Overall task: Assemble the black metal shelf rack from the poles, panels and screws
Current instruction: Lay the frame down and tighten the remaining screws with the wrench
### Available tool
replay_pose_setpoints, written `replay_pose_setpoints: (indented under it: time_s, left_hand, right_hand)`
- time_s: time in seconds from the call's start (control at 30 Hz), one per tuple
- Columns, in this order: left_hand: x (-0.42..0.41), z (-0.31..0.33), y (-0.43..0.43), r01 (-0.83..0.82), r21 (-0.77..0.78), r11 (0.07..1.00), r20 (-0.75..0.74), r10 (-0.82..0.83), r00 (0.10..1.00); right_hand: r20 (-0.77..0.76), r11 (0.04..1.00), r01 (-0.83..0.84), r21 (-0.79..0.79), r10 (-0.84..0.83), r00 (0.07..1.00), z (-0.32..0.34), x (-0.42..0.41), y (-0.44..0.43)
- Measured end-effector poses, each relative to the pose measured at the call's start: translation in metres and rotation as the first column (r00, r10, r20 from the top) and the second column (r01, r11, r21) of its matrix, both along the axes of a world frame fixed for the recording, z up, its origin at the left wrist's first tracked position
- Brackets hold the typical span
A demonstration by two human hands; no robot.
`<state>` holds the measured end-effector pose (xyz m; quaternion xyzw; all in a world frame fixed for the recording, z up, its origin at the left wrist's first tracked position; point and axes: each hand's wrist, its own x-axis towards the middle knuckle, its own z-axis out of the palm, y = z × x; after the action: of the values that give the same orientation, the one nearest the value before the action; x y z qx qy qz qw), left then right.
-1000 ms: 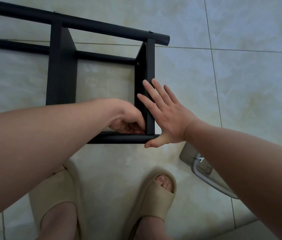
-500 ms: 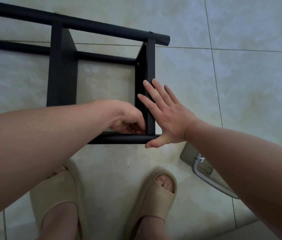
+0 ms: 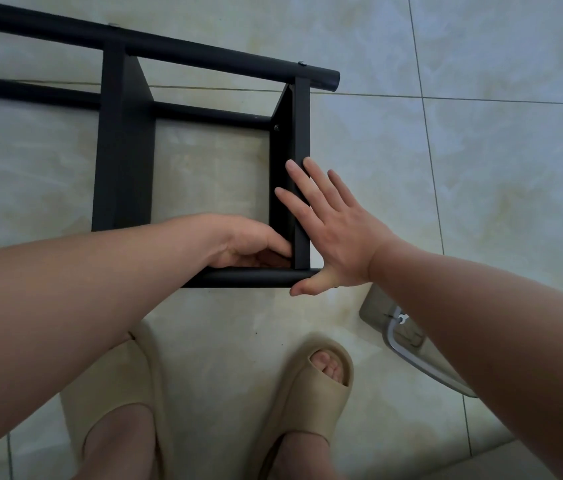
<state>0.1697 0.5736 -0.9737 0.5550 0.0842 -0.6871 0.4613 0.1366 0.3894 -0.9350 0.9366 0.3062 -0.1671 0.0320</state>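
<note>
On the pale tiled floor, just ahead of my beige slippers, the black shelf rack lies on its side, its end panel standing between the far pole and the near pole. My right hand is flat, fingers straight and spread against the outer face of that panel, thumb touching the near pole's end. My left hand sits in the inner corner where panel meets near pole, fingers curled under; whether they pinch anything I cannot tell.
</note>
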Motion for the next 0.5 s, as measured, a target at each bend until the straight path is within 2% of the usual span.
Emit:
replay_pose_setpoints:
  time_s: [0.23,0.5]
  left_hand:
    - [0.0057,0.0044,-0.0096,-0.016,0.043,0.999,0.043,0.015,0.999]
    - [0.0060,0.0031,-0.0094,-0.048,0.013,0.999,0.053,0.048,0.997]
  right_hand:
    - [-0.007,1.000,0.000,0.004,0.000,1.000,-0.0003,0.0001,0.0004]
    - [-0.015,1.000,0.001,0.010,-0.001,1.000,-0.0002,-0.0002,0.0008]
